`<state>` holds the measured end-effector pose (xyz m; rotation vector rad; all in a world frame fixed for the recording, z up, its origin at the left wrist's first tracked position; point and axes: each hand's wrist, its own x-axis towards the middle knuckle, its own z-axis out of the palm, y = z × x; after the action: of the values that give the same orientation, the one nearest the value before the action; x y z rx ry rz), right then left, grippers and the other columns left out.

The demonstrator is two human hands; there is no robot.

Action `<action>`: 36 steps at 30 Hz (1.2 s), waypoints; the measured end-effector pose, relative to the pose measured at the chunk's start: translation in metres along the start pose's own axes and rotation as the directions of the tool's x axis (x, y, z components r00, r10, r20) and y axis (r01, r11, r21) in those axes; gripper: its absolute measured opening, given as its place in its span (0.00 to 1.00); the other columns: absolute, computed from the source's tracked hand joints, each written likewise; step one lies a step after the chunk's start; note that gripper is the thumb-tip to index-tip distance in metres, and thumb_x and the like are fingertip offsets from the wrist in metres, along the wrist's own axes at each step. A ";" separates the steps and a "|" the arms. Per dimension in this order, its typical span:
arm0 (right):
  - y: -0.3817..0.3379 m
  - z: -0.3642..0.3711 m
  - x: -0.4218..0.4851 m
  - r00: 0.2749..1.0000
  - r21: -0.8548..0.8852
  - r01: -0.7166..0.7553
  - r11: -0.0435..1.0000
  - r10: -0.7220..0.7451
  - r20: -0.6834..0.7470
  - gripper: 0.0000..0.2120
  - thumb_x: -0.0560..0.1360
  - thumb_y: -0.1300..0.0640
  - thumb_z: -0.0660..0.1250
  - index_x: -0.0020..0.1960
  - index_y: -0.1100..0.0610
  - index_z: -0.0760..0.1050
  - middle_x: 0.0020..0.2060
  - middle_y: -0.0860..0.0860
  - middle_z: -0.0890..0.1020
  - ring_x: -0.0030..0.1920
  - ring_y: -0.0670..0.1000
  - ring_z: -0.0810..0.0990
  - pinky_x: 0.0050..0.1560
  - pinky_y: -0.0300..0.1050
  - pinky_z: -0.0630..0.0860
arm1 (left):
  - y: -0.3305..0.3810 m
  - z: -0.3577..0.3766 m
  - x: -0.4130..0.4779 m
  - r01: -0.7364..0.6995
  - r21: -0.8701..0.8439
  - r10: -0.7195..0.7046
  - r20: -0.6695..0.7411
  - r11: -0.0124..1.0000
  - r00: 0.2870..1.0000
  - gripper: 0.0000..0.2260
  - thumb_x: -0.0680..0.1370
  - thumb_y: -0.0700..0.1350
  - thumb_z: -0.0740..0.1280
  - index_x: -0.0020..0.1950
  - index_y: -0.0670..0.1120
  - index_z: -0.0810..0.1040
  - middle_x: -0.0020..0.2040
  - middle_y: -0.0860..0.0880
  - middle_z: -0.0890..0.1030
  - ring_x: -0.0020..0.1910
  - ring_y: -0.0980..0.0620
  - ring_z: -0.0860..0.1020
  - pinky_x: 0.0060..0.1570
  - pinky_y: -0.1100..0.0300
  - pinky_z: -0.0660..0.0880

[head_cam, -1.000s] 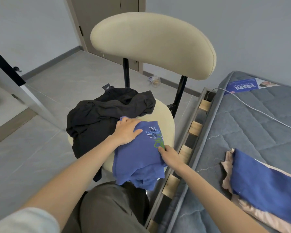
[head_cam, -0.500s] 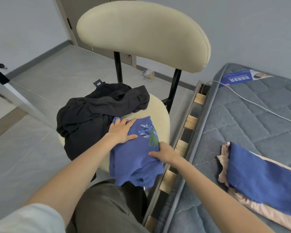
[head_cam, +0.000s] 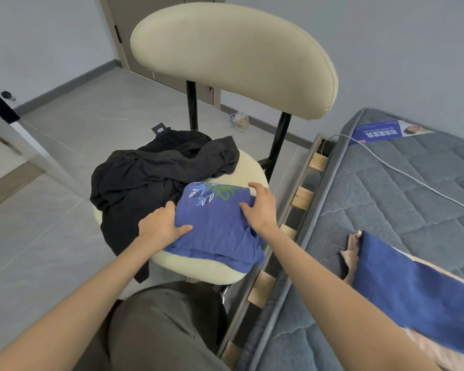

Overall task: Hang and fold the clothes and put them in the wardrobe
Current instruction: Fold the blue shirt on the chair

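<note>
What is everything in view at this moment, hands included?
chair: one, cream with black frame, centre
black garment: one, black, crumpled on the seat's left side
blue shirt: one, blue with leaf print, folded on the seat's front
mattress: one, grey, right
white cable: one, white, across the mattress
label: one, blue, mattress's far end
folded cloths: two, blue over pink, on the mattress
bed slats: several, wooden, between chair and mattress
door: one, grey-brown, behind the chair
small bag: one, clear, floor behind the chair
left hand: one, resting on the shirt's left edge
right hand: one, resting on the shirt's right edge
</note>
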<state>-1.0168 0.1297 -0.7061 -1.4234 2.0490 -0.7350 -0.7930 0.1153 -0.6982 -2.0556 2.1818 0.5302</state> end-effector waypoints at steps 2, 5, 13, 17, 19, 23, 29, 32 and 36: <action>0.009 0.000 -0.010 0.955 0.104 -0.295 0.950 0.295 0.022 0.31 0.75 0.50 0.67 0.73 0.56 0.58 0.69 0.56 0.67 0.68 0.60 0.64 0.67 0.52 0.63 | 0.006 0.000 0.002 -0.014 -0.004 0.014 -0.031 1.000 0.999 0.24 0.75 0.62 0.64 0.56 0.42 0.69 0.54 0.45 0.77 0.54 0.43 0.75 0.44 0.54 0.71; 0.023 -0.003 -0.023 0.808 0.442 -0.590 0.676 0.495 0.320 0.33 0.75 0.47 0.68 0.71 0.60 0.58 0.65 0.56 0.71 0.62 0.58 0.73 0.58 0.51 0.73 | 0.021 0.002 0.007 0.038 -0.059 -0.041 -0.037 0.997 0.998 0.24 0.78 0.60 0.59 0.61 0.40 0.70 0.59 0.42 0.76 0.60 0.40 0.71 0.53 0.51 0.68; 0.018 0.014 -0.034 0.897 0.337 -0.439 0.833 0.381 0.226 0.26 0.74 0.41 0.66 0.60 0.61 0.71 0.56 0.56 0.77 0.56 0.57 0.77 0.59 0.55 0.75 | 0.021 0.008 0.024 0.260 -0.542 -0.186 0.189 0.799 0.964 0.23 0.78 0.58 0.61 0.56 0.38 0.71 0.55 0.44 0.75 0.47 0.47 0.74 0.41 0.57 0.66; 0.010 0.028 -0.031 0.900 0.402 -0.436 0.805 0.385 0.205 0.22 0.75 0.45 0.66 0.60 0.61 0.68 0.54 0.53 0.77 0.53 0.54 0.76 0.55 0.50 0.74 | 0.019 0.004 0.028 0.297 -0.618 -0.212 0.209 0.728 0.955 0.27 0.80 0.60 0.54 0.52 0.35 0.74 0.50 0.38 0.77 0.45 0.46 0.76 0.39 0.57 0.63; 0.011 0.029 -0.031 0.911 0.430 -0.413 0.803 0.368 0.188 0.19 0.77 0.48 0.65 0.60 0.59 0.67 0.53 0.52 0.75 0.51 0.52 0.74 0.53 0.47 0.72 | 0.015 0.003 0.028 0.276 -0.654 -0.199 0.190 0.705 0.961 0.20 0.80 0.57 0.55 0.43 0.41 0.71 0.42 0.45 0.73 0.40 0.48 0.72 0.36 0.58 0.61; 0.018 0.022 -0.033 0.934 0.511 -0.350 0.785 0.334 0.126 0.13 0.78 0.52 0.64 0.60 0.56 0.69 0.50 0.49 0.75 0.52 0.51 0.74 0.50 0.44 0.69 | 0.005 0.009 0.022 0.146 -0.679 -0.128 0.077 0.719 0.989 0.11 0.78 0.49 0.66 0.42 0.46 0.67 0.40 0.50 0.72 0.42 0.49 0.71 0.36 0.60 0.65; 0.013 -0.022 -0.035 0.978 0.534 -0.190 0.824 0.204 0.033 0.12 0.78 0.55 0.65 0.60 0.58 0.72 0.52 0.51 0.79 0.55 0.54 0.78 0.58 0.51 0.74 | 0.023 -0.004 0.001 -0.007 -0.792 -0.070 -0.062 0.610 0.996 0.11 0.73 0.40 0.72 0.50 0.43 0.71 0.49 0.48 0.75 0.48 0.51 0.73 0.47 0.60 0.68; 0.012 -0.053 -0.042 0.989 0.528 -0.120 0.841 0.147 -0.008 0.14 0.78 0.54 0.65 0.62 0.58 0.73 0.54 0.53 0.80 0.55 0.54 0.78 0.57 0.52 0.75 | 0.040 -0.015 -0.014 -0.093 -0.832 -0.036 -0.134 0.547 0.990 0.12 0.73 0.37 0.72 0.51 0.44 0.71 0.50 0.48 0.76 0.49 0.52 0.74 0.48 0.61 0.68; 0.018 -0.098 -0.061 0.993 0.556 -0.016 0.831 0.079 -0.089 0.07 0.78 0.56 0.65 0.56 0.55 0.73 0.47 0.45 0.80 0.48 0.44 0.79 0.44 0.33 0.74 | 0.072 -0.033 -0.036 -0.193 -0.863 0.033 -0.201 0.466 0.979 0.14 0.73 0.38 0.72 0.54 0.46 0.71 0.54 0.50 0.76 0.53 0.54 0.74 0.48 0.64 0.71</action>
<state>-1.0781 0.2057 -0.6425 -1.0061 1.7256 -1.2854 -0.8548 0.1410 -0.6432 -2.3799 2.3954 1.9574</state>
